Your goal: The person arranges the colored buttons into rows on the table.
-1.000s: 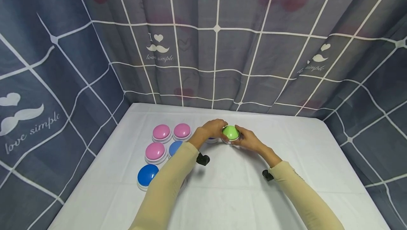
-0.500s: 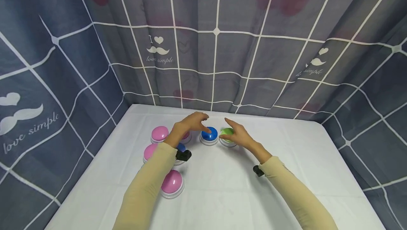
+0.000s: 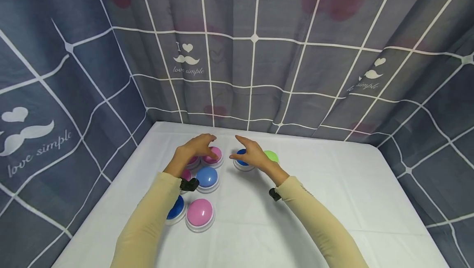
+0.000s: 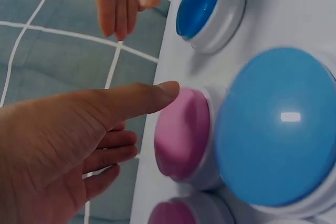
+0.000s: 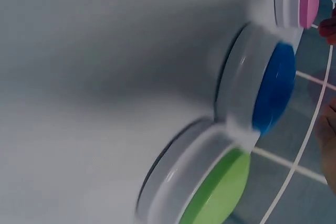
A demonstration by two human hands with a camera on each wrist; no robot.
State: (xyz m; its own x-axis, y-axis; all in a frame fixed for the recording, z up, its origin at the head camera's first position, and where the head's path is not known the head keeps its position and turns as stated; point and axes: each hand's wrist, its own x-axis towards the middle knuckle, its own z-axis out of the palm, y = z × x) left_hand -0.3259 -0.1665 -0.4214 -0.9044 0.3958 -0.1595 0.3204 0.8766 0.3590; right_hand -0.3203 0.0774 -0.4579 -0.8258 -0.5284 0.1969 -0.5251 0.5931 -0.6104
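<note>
Over the back pink dome button hovers my left hand, fingers extended and thumb apart, holding nothing. In the left wrist view the thumb of that hand overlaps the rim of the pink button; whether it touches cannot be told. My right hand is over the dark blue button, thumb and fingers spread, partly hiding it. Just right of it stands the green button, and the right wrist view shows the green and dark blue buttons side by side on white bases.
A light blue button sits in front of the pink one. Nearer are another pink button and a dark blue one. My left arm partly covers others. A grey checked curtain borders the white table.
Both hands have left the green button, which they held a second ago, and moved left. The left hand passed the blue button to the pink one; the right hand came over the blue one.
</note>
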